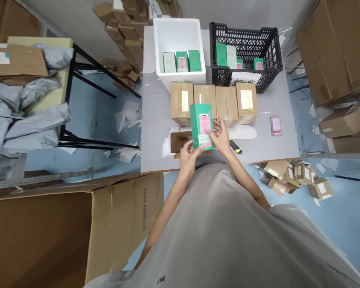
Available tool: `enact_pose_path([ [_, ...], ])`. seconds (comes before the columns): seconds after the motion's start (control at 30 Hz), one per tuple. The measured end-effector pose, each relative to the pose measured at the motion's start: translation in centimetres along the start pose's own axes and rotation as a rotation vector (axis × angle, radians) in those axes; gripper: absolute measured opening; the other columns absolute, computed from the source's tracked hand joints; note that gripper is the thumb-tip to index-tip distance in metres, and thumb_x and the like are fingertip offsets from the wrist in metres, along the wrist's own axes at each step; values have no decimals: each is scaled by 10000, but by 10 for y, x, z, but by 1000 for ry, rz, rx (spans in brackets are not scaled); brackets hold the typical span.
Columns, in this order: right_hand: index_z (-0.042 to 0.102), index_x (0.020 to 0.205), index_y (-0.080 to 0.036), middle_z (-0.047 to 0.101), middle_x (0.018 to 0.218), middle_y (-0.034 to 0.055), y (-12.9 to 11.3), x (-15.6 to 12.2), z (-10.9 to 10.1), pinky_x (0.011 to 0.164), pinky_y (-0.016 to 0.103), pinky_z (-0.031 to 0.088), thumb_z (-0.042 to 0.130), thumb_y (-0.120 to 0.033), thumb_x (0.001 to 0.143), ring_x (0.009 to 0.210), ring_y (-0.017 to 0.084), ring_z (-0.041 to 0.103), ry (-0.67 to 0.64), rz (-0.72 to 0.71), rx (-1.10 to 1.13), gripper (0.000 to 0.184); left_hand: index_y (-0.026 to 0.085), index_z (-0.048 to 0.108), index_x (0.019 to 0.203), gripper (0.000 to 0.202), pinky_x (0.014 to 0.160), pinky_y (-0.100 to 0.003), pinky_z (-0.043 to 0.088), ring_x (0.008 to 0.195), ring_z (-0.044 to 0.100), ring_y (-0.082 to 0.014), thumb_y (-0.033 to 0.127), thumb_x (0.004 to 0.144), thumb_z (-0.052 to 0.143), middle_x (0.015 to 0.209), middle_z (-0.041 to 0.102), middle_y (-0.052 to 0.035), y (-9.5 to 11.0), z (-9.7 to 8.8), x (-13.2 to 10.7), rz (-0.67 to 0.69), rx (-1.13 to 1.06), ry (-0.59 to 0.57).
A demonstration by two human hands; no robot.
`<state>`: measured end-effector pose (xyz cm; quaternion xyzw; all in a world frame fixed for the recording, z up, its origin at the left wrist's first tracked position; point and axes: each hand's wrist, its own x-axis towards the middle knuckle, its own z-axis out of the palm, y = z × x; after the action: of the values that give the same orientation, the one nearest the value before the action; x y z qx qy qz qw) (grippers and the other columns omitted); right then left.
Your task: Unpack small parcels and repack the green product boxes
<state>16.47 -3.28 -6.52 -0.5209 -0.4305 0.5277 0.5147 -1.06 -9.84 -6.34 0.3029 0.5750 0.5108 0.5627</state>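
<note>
A green product box [201,125] with a pink item pictured on it is held upright between both my hands above an open small cardboard box [180,142] near the table's front edge. My left hand [189,155] grips its lower left corner. My right hand [220,137] holds its right side, fingers curled against it. Behind it stands a row of several sealed brown cartons [213,102]. A yellow and black utility knife [236,149] lies just right of my right wrist.
On the grey table [156,120], a white foam bin [180,46] and a black plastic crate [246,52] at the back hold more green boxes. A small pink packet [275,125] lies right. A big open carton [63,228] stands at lower left; small boxes [294,176] litter the floor.
</note>
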Motion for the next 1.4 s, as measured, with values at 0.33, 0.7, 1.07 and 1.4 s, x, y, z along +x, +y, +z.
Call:
enact_pose_path([
  [0.33, 316, 1936, -362, 686, 1638, 172, -3, 3, 5, 1140, 480, 718, 926, -863, 859, 1397, 331, 746, 65, 2, -40, 1336, 277, 668, 1397, 741, 1074, -425, 697, 1388, 708, -311, 308, 771, 1062, 1438, 675, -113, 7, 21, -12, 349, 390, 139],
  [0.7, 554, 1772, -318, 814, 1564, 138, 16, 11, -22, 1224, 578, 681, 888, -805, 872, 1423, 349, 789, -18, 185, 144, 1077, 240, 786, 1356, 747, 1106, -569, 722, 1393, 800, -401, 623, 775, 1057, 1431, 811, -199, -2, -14, 17, -71, -19, -125],
  [1.07, 501, 1814, -294, 697, 1711, 214, 9, 11, -6, 1312, 579, 623, 932, -915, 800, 1560, 382, 699, 16, 66, 27, 1265, 212, 807, 1257, 705, 1176, -574, 694, 1255, 815, -342, 478, 675, 1103, 1265, 835, -144, -8, -7, 17, 42, 97, 51],
  [1.4, 265, 1944, -319, 676, 1718, 203, 4, 7, 8, 1271, 551, 667, 1018, -842, 769, 1515, 370, 723, 73, 110, 24, 1491, 277, 752, 1390, 705, 1124, -478, 716, 1423, 692, -351, 327, 768, 1081, 1485, 650, -143, 9, 10, -17, 371, 424, 89],
])
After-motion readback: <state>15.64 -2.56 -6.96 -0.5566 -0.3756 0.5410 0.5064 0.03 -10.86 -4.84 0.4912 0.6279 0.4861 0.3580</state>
